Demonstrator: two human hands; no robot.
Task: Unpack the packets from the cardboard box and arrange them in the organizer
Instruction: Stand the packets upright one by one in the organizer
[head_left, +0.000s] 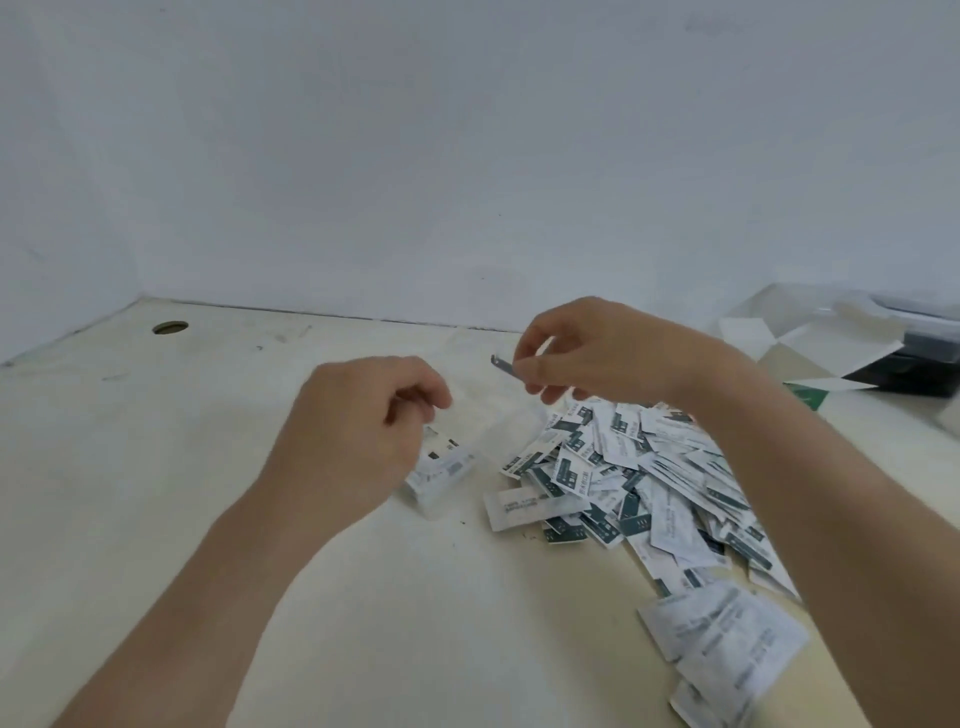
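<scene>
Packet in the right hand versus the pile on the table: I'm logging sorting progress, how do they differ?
The packet is single, pinched aloft by the right hand, edge-on; the pile holds many, lying loose on the table at mixed angles. Both are out of the cardboard box.

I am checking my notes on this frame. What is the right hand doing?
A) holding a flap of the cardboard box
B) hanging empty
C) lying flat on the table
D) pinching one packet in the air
D: the right hand pinches a single packet, seen edge-on, in the air beyond the loose pile of packets.
</scene>
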